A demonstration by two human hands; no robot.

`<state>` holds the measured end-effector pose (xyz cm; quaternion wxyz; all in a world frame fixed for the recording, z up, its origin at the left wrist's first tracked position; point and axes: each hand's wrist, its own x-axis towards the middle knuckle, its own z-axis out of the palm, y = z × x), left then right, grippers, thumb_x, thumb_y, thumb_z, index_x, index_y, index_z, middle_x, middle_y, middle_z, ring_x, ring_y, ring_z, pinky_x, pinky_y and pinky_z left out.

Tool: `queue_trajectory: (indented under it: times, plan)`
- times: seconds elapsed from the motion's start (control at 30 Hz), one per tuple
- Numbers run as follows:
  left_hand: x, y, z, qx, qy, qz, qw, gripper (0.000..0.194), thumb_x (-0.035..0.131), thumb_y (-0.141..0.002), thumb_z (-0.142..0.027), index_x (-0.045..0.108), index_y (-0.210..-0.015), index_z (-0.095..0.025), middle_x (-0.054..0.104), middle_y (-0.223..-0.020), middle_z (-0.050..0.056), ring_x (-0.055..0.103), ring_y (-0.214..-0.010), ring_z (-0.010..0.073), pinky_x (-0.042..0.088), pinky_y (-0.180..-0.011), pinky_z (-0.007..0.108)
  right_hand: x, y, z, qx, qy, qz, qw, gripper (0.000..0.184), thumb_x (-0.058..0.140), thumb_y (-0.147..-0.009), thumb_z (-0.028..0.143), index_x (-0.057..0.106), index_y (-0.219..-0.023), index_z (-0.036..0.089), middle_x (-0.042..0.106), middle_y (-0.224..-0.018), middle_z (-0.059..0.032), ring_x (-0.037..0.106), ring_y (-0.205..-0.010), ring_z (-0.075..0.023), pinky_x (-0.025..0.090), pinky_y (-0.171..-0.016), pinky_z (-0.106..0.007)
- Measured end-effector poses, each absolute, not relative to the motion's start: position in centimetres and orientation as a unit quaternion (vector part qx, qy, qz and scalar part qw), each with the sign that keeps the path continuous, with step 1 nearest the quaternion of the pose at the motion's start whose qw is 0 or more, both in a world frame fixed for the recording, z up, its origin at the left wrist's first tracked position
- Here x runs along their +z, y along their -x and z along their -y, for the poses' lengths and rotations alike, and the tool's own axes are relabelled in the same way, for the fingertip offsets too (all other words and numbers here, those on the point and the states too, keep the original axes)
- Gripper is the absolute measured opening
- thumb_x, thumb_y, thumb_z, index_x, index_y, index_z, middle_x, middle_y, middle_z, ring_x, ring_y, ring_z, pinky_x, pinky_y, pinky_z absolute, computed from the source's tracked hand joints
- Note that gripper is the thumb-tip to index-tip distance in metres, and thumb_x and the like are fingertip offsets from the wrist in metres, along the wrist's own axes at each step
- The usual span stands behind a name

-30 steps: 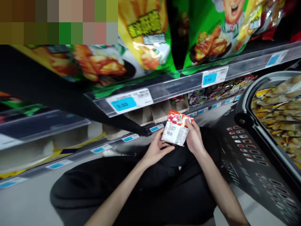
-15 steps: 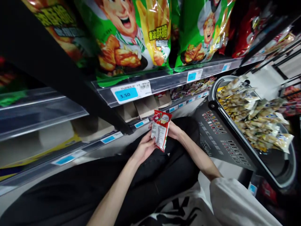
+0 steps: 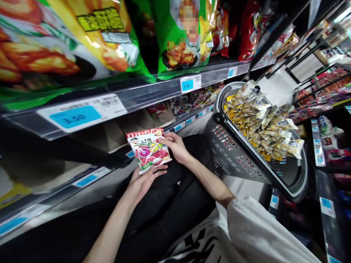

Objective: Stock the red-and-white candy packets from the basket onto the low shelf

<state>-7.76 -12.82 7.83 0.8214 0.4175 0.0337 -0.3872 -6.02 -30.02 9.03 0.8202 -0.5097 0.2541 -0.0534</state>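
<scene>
A small red-and-white snack packet (image 3: 149,150) is held up over my lap, its colourful printed front facing me. My right hand (image 3: 177,147) pinches the packet's right edge, the thumb on its front. Below the packet is my left hand (image 3: 144,184), palm up with its fingers stretched out along the lower edge. I cannot tell whether the left fingers bear any of its weight.
A grey shopping basket (image 3: 238,153) full of yellow-and-clear snack packets (image 3: 257,120) stands at my right. Large green snack bags (image 3: 178,44) fill the shelf (image 3: 153,91) ahead. Low cardboard boxes (image 3: 109,133) sit beneath it. Another stocked shelf (image 3: 326,197) is at far right.
The packet has turned from its text-covered back to its colourful front. My left hand has loosened and its fingers have straightened. The view has swung right, so the basket appears further left.
</scene>
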Motion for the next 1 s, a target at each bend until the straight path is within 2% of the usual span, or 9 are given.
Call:
queue_trajectory:
  times: [0.1,0.17,0.23,0.33,0.47,0.6,0.77,1.0]
  plan:
    - [7.2,7.9,13.3,-0.343,-0.474,-0.066,0.809,0.038,0.094,-0.067,-0.031,0.074,-0.098,-0.022,0.077,-0.090,0.001,0.073,-0.072,0.0185,0.065,-0.076,0.034,9.1,6.1,30.1,-0.003,0.483,-0.233,0.844,0.057,0.096,-0.056,0.044,0.068,-0.099,0.021,0.068,-0.071,0.0067,0.065,-0.068,-0.0137,0.055,-0.073,-0.027]
    - [6.7,8.1,13.5,-0.341,-0.500,-0.061,0.794,0.039,0.094,-0.066,-0.031,0.074,-0.097,-0.021,0.078,-0.090,0.001,0.073,-0.069,0.0178,0.066,-0.075,0.032,9.2,6.2,30.1,0.019,0.484,-0.228,0.845,0.047,0.094,-0.060,0.047,0.072,-0.091,0.019,0.070,-0.071,0.0040,0.066,-0.067,-0.0144,0.055,-0.071,-0.028]
    - [6.2,8.2,13.5,-0.351,-0.535,-0.046,0.767,0.040,0.094,-0.065,-0.034,0.074,-0.096,-0.018,0.078,-0.091,0.003,0.075,-0.072,0.0202,0.066,-0.079,0.034,9.3,6.3,30.0,0.008,0.478,-0.245,0.843,0.040,0.092,-0.063,0.049,0.074,-0.081,0.017,0.070,-0.068,0.0022,0.065,-0.064,-0.0138,0.054,-0.066,-0.026]
    - [5.2,8.2,13.1,-0.362,-0.608,-0.014,0.707,0.045,0.090,-0.069,-0.044,0.074,-0.098,-0.014,0.079,-0.087,0.008,0.077,-0.078,0.0264,0.064,-0.089,0.043,9.5,6.4,30.0,-0.022,0.463,-0.270,0.844,0.038,0.092,-0.062,0.049,0.075,-0.073,0.017,0.070,-0.064,0.0017,0.063,-0.059,-0.0128,0.052,-0.062,-0.025]
    - [4.3,8.0,12.7,-0.333,-0.700,0.054,0.629,0.044,0.079,-0.078,-0.054,0.077,-0.091,-0.013,0.080,-0.084,0.013,0.076,-0.098,0.0340,0.053,-0.107,0.053,9.5,6.4,30.0,-0.044,0.451,-0.285,0.845,0.039,0.093,-0.058,0.049,0.077,-0.072,0.017,0.070,-0.063,0.0011,0.065,-0.061,-0.0140,0.053,-0.063,-0.025]
    - [4.6,7.7,12.5,-0.319,-0.718,0.093,0.612,0.042,0.075,-0.081,-0.057,0.078,-0.083,-0.015,0.081,-0.091,0.012,0.073,-0.109,0.0358,0.049,-0.112,0.054,9.4,6.3,30.1,-0.053,0.440,-0.295,0.846,0.038,0.093,-0.060,0.048,0.077,-0.076,0.017,0.071,-0.065,0.0002,0.068,-0.063,-0.0164,0.055,-0.067,-0.029]
    - [5.6,7.4,12.7,-0.338,-0.675,0.086,0.650,0.045,0.079,-0.078,-0.054,0.074,-0.095,-0.013,0.080,-0.085,0.012,0.076,-0.099,0.0353,0.055,-0.104,0.052,9.6,6.4,30.3,-0.077,0.414,-0.294,0.858,0.041,0.094,-0.058,0.047,0.075,-0.076,0.015,0.075,-0.069,-0.0018,0.070,-0.063,-0.0184,0.057,-0.071,-0.032]
    - [6.3,7.2,13.4,-0.356,-0.590,0.086,0.719,0.051,0.084,-0.076,-0.048,0.066,-0.108,-0.012,0.079,-0.082,0.010,0.078,-0.077,0.0300,0.062,-0.080,0.042,10.2,6.4,30.7,-0.065,0.423,-0.298,0.853,0.041,0.095,-0.060,0.041,0.074,-0.083,0.014,0.078,-0.078,-0.0056,0.076,-0.081,-0.0249,0.060,-0.080,-0.037]
